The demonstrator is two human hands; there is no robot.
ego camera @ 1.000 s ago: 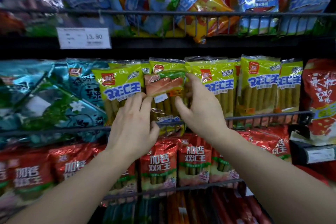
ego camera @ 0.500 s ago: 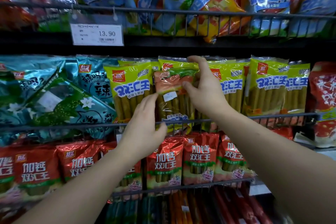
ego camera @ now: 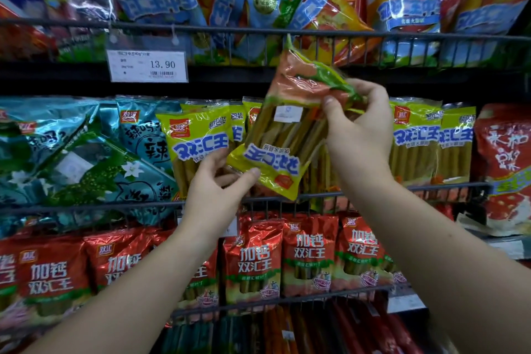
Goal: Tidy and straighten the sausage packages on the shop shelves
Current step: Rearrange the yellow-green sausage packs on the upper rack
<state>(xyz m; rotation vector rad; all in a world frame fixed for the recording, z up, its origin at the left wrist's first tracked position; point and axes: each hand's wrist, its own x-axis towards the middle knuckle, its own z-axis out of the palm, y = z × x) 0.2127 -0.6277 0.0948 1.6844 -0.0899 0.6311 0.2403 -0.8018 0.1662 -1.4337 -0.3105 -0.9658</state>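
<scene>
Head view shows the sausage package (ego camera: 283,135) held in the air in front of the middle shelf (ego camera: 448,188), upside down and tilted, its yellow label end low and to the left, its orange-and-green end high and to the right, clear of the wire rail (ego camera: 86,206). The right hand (ego camera: 362,135) grasps the upper end, thumb in front and fingers (ego camera: 376,98) curled behind the film; the left hand (ego camera: 212,195) pinches the lower yellow corner between thumb and fingers. Behind it stands the row of matching yellow-green packages (ego camera: 195,141), upright; the held pack hides the middle of that row, so I cannot tell how wide its slot is. Teal packages (ego camera: 71,158) lean untidily to the left, and red packages (ego camera: 255,261) stand on the shelf below. As I judge the risk, glossy film gives a thin pinch little to bite on, so turning the pack could let a corner slip and drop it onto the red row; pushed back unturned, it would sit the wrong way round; and a corner could catch the wire rail or tip the neighbours forward
</scene>
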